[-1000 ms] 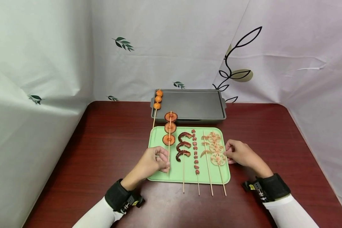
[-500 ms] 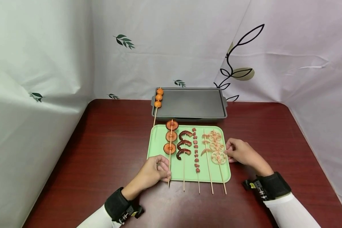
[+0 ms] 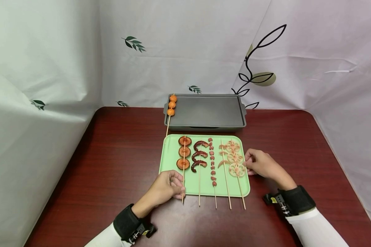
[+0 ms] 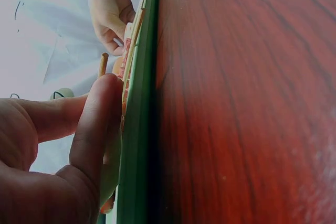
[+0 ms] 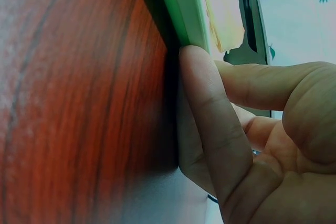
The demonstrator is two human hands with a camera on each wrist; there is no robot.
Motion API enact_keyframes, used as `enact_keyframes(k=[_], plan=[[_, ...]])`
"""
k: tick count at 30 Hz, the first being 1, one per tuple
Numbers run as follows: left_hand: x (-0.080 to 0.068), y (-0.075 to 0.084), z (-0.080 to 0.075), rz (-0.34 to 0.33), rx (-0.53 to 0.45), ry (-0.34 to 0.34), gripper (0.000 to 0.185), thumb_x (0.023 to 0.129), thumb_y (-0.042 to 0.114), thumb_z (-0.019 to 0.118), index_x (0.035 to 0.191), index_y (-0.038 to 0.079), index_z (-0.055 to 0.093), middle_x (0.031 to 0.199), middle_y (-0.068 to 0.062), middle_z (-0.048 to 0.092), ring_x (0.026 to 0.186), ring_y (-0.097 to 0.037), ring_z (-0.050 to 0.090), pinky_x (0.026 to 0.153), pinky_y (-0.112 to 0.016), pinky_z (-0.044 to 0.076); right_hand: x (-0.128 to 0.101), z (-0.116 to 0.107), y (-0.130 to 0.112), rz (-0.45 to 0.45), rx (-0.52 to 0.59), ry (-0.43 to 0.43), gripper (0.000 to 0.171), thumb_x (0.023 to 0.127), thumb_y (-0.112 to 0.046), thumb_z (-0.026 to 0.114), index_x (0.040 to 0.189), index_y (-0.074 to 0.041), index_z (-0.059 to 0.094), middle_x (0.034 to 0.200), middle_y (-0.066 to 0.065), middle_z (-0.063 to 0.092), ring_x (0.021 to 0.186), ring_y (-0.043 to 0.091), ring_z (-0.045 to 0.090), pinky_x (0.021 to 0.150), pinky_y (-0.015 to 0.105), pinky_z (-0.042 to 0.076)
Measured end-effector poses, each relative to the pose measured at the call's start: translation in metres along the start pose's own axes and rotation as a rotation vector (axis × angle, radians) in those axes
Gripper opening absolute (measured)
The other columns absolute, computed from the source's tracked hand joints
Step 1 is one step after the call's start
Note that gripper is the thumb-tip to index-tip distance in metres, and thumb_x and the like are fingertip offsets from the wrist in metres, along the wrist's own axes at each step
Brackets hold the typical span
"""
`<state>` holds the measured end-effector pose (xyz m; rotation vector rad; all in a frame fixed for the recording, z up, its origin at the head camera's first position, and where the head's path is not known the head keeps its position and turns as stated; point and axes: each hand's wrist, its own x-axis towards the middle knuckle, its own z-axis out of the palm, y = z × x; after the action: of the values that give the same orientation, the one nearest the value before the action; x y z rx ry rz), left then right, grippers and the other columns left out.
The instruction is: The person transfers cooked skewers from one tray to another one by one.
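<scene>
My left hand pinches the lower stick of a mushroom skewer with three round, brown-rimmed pieces. Those pieces overlap the left part of a light green tray in the head view. In the left wrist view the stick's end sticks up past the fingertip. At the tray's right side, my right hand grips the rim between thumb and fingers. Lying on the tray are a skewer of curled tentacles, a skewer of small red meat pieces, a skewer of thin crescents and a lotus-root skewer.
Behind the tray stands a dark grey grill plate with side handles. A skewer of three orange balls lies along its left edge, its stick reaching toward the tray. White patterned cloth surrounds the brown table.
My left hand has brought the mushroom skewer toward me and lower, from partly in front of the grill plate down over the tray's left part. My right hand stays at the tray's rim.
</scene>
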<state>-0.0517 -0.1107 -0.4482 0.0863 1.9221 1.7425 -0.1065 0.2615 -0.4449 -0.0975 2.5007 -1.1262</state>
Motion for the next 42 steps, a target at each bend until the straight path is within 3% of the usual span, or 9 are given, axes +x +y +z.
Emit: enact_keyframes(k=[8,15,21,25,28,31,34,38,42], plan=[[0.002,-0.002,-0.002,-0.024,0.021,-0.007,0.026,0.089,-0.009,0.07,0.112,-0.014,0.057,0.081,-0.013,0.068,0.06,-0.015,0.07,0.06,-0.034,0.066,0.001,-0.001,0.002,-0.003,0.023,-0.007,0.011,0.099,-0.005,0.066,0.098,0.001,0.057,0.081,0.009,0.063,0.066,0.017,0.069,0.058,0.028,0.063],[0.004,-0.003,-0.004,0.0,0.239,0.01,0.028,0.087,0.003,0.078,0.11,-0.006,0.064,0.079,-0.007,0.07,0.043,-0.012,0.06,0.041,-0.034,0.058,0.0,-0.001,0.001,0.002,0.019,-0.003,0.01,0.1,-0.005,0.065,0.098,0.001,0.057,0.082,0.009,0.063,0.067,0.017,0.07,0.058,0.028,0.063],[0.004,-0.001,-0.005,0.009,0.303,0.001,0.027,0.088,0.006,0.078,0.11,-0.005,0.066,0.079,-0.004,0.071,0.041,-0.011,0.059,0.039,-0.034,0.057,0.0,-0.001,0.0,0.006,0.011,-0.001,0.01,0.1,-0.005,0.065,0.099,0.001,0.057,0.083,0.009,0.063,0.067,0.016,0.07,0.058,0.028,0.063],[0.0,0.005,-0.005,0.046,0.422,0.024,0.025,0.093,0.01,0.075,0.112,-0.004,0.067,0.076,-0.001,0.069,0.04,-0.011,0.058,0.041,-0.03,0.055,0.0,0.0,0.0,-0.001,0.005,0.004,0.01,0.099,-0.005,0.065,0.099,0.001,0.057,0.083,0.009,0.064,0.067,0.016,0.07,0.058,0.027,0.063],[-0.003,0.013,-0.003,0.13,0.593,0.111,0.021,0.097,0.018,0.072,0.109,0.001,0.069,0.075,0.003,0.066,0.048,-0.006,0.055,0.05,-0.025,0.052,-0.001,0.0,0.0,-0.008,0.003,0.007,0.01,0.099,-0.005,0.065,0.098,0.001,0.057,0.083,0.009,0.064,0.066,0.016,0.07,0.057,0.027,0.063],[-0.006,0.021,-0.002,0.222,0.76,0.249,0.021,0.098,0.025,0.073,0.105,0.006,0.073,0.077,0.006,0.066,0.058,-0.004,0.054,0.058,-0.026,0.051,-0.001,0.0,0.0,-0.014,0.003,0.012,0.01,0.099,-0.005,0.065,0.098,0.001,0.057,0.082,0.009,0.064,0.066,0.016,0.07,0.057,0.027,0.063],[-0.008,0.027,-0.003,0.266,0.886,0.383,0.026,0.095,0.034,0.076,0.104,0.01,0.074,0.082,0.005,0.069,0.066,-0.006,0.058,0.06,-0.031,0.052,-0.001,0.0,0.0,-0.019,0.004,0.016,0.01,0.099,-0.005,0.065,0.098,0.001,0.057,0.082,0.009,0.064,0.066,0.016,0.07,0.057,0.027,0.063],[-0.008,0.032,-0.011,0.275,0.94,0.493,0.038,0.093,0.043,0.077,0.109,0.008,0.073,0.093,-0.001,0.071,0.076,-0.014,0.067,0.06,-0.039,0.057,0.0,0.0,0.001,-0.019,0.004,0.017,0.01,0.099,-0.005,0.066,0.098,0.0,0.057,0.082,0.009,0.063,0.066,0.016,0.07,0.057,0.027,0.063],[-0.005,0.036,-0.026,0.261,0.87,0.525,0.053,0.095,0.047,0.073,0.126,0.004,0.068,0.107,-0.008,0.073,0.09,-0.021,0.07,0.072,-0.046,0.061,0.0,0.0,0.002,-0.017,0.005,0.013,0.011,0.099,-0.006,0.066,0.098,0.0,0.057,0.083,0.009,0.063,0.067,0.016,0.07,0.057,0.027,0.063]])
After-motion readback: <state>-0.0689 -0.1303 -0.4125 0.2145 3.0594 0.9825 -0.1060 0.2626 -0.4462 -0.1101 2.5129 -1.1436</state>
